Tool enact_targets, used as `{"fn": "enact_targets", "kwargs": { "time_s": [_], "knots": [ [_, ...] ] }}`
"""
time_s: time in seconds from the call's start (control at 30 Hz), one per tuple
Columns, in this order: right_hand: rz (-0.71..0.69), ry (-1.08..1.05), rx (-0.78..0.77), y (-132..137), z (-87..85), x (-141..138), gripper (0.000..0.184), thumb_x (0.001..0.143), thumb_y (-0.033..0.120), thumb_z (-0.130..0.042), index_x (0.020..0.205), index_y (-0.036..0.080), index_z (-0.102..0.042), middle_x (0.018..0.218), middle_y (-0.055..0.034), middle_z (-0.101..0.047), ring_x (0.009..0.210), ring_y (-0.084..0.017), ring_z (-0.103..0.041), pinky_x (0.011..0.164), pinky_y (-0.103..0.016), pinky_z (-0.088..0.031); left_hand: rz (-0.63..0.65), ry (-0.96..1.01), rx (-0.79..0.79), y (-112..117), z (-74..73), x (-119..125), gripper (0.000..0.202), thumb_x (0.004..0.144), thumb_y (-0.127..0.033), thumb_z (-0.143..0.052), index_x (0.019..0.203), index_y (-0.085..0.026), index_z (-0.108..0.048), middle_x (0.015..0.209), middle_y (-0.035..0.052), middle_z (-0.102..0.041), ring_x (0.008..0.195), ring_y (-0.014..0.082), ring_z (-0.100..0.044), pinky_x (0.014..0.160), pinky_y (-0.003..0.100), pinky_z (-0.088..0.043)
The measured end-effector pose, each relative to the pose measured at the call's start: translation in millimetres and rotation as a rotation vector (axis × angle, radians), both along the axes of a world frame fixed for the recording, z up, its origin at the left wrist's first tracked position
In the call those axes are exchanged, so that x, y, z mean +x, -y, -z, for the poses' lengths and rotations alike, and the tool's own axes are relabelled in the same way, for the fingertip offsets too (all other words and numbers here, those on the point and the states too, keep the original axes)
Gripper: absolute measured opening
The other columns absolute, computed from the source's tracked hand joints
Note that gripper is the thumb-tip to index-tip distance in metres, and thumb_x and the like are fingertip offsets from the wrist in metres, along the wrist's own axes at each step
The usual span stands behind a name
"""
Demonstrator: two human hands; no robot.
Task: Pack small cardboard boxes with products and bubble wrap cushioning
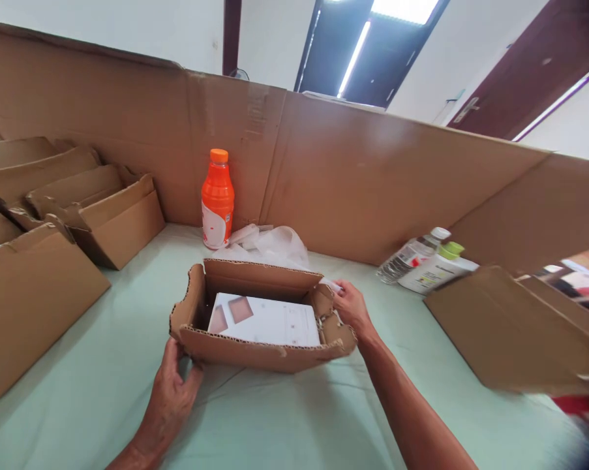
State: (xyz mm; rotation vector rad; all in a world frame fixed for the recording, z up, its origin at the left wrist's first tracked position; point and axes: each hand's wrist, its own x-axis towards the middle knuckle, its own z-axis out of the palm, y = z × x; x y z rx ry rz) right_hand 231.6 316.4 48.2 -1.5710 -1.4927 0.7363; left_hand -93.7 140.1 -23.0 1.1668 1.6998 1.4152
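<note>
Two bare hands at one open carton (269,358), about mid-bench, well in from the far edge. Left hand (177,385) grasps the carton's near left corner. Right hand (351,305) curled at its right end, a white strip (330,285) at the fingertips; cannot tell whether it grips strip or cardboard. In the carton: a white box (269,320), brownish squares printed at its left end. Just beyond: crumpled translucent plastic (280,244), upright orange bottle (218,196). Cardboard wall (372,183) along the bench's far edge. Left edge: several open boxes (128,225). Right edge: brown box (499,333), a clear bottle (402,260) and a green-capped white bottle (434,271) near it.
</note>
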Motion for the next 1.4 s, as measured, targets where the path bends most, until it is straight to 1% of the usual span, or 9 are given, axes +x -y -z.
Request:
{"fn": "enact_targets", "kwargs": {
  "time_s": [0.17, 0.4, 0.53, 0.63, 0.73, 0.93, 1.03, 1.2, 1.4],
  "knots": [
    [0.147, -0.182, -0.269, 124.7, -0.8, 45.9, 0.071, 0.068, 0.048, -0.072, 0.124, 0.009, -0.053, 0.057, 0.0055, -0.059, 0.043, -0.012, -0.051, 0.045, -0.026, -0.044, 0.058, 0.026, 0.008, -3.4, -6.9, -3.3, 0.052, 0.082, -0.031, -0.06, 0.131, -0.018, -0.047, 0.106, 0.0079, -0.064, 0.098, 0.0218, -0.063, 0.078, 0.029, -0.052],
    [0.134, -0.575, -0.485, 259.6, 22.8, 16.6, 0.077, 0.07, 0.049, -0.082, 0.131, 0.016, -0.049, 0.067, 0.0019, -0.064, 0.053, -0.015, -0.061, 0.039, -0.022, -0.047, -0.046, -0.269, 0.108, 37.3, -39.5, 8.7, 0.078, 0.083, -0.027, -0.061, 0.154, -0.023, -0.027, 0.153, 0.0146, -0.038, 0.14, 0.0348, -0.039, 0.103, 0.047, -0.046],
    [0.153, -0.769, -0.491, 295.8, 23.5, -7.3, 0.077, 0.07, 0.044, -0.086, 0.132, 0.018, -0.048, 0.073, 0.0009, -0.065, 0.06, -0.015, -0.063, 0.041, -0.022, -0.051, 0.35, -0.648, 0.43, 97.3, -44.2, 32.4, 0.079, 0.082, -0.013, -0.06, 0.153, -0.027, -0.03, 0.154, 0.0113, -0.039, 0.143, 0.0313, -0.036, 0.117, 0.049, -0.032],
    [0.153, -0.871, -0.508, 313.1, 22.5, -21.3, 0.075, 0.07, 0.043, -0.086, 0.13, 0.019, -0.049, 0.081, -0.0009, -0.067, 0.063, -0.015, -0.064, 0.044, -0.021, -0.052, 0.739, -0.787, 0.535, 123.5, -38.7, 58.7, 0.078, 0.075, -0.007, -0.06, 0.149, -0.021, -0.037, 0.155, 0.0146, -0.04, 0.147, 0.0335, -0.031, 0.118, 0.052, -0.03],
    [0.139, -0.933, -0.532, 326.6, 22.3, -33.1, 0.072, 0.07, 0.044, -0.086, 0.128, 0.02, -0.05, 0.087, -0.0019, -0.068, 0.066, -0.014, -0.066, 0.046, -0.02, -0.052, 0.889, -0.822, 0.569, 123.1, -30.5, 82.6, 0.078, 0.074, -0.002, -0.057, 0.148, -0.016, -0.038, 0.148, 0.0163, -0.051, 0.144, 0.0335, -0.036, 0.117, 0.056, -0.03],
    [0.139, -0.832, -0.565, 355.5, 19.6, -17.3, 0.07, 0.079, 0.056, -0.074, 0.133, 0.019, -0.05, 0.085, -0.004, -0.066, 0.066, -0.018, -0.066, 0.045, -0.024, -0.049, 0.808, -0.592, 0.475, 108.9, -23.0, 97.3, 0.055, 0.078, 0.002, -0.045, 0.129, -0.016, -0.054, 0.099, 0.0079, -0.074, 0.094, 0.0227, -0.068, 0.093, 0.045, -0.05],
    [0.186, -0.421, -0.349, 366.8, 12.9, 10.0, 0.062, 0.088, 0.054, -0.064, 0.138, 0.02, -0.049, 0.082, -0.0037, -0.067, 0.066, -0.018, -0.063, 0.058, -0.03, -0.053, 0.734, -0.436, 0.225, 109.0, -27.9, 96.2, 0.053, 0.076, -0.003, -0.046, 0.125, -0.018, -0.06, 0.093, 0.0059, -0.074, 0.085, 0.0198, -0.067, 0.08, 0.035, -0.054],
    [-0.054, 0.143, -0.033, 348.9, 13.8, 18.1, 0.064, 0.081, 0.035, -0.071, 0.141, 0.025, -0.049, 0.131, -0.0123, -0.064, 0.115, -0.028, -0.062, 0.093, -0.041, -0.053, 0.748, -0.345, -0.085, 101.6, -39.0, 103.2, 0.051, 0.08, -0.015, -0.047, 0.13, -0.02, -0.059, 0.092, 0.0038, -0.074, 0.076, 0.0168, -0.065, 0.072, 0.028, -0.05],
    [-0.093, 0.153, -0.15, 301.0, 40.4, -4.7, 0.047, 0.092, 0.032, -0.053, 0.137, 0.017, -0.052, 0.071, 0.0026, -0.062, 0.059, -0.014, -0.059, 0.06, -0.026, -0.051, 0.782, -0.415, -0.232, 90.0, -43.2, 114.8, 0.053, 0.085, -0.019, -0.043, 0.136, -0.015, -0.054, 0.07, -0.0009, -0.065, 0.059, 0.0156, -0.054, 0.058, 0.026, -0.038]
  ]
}}
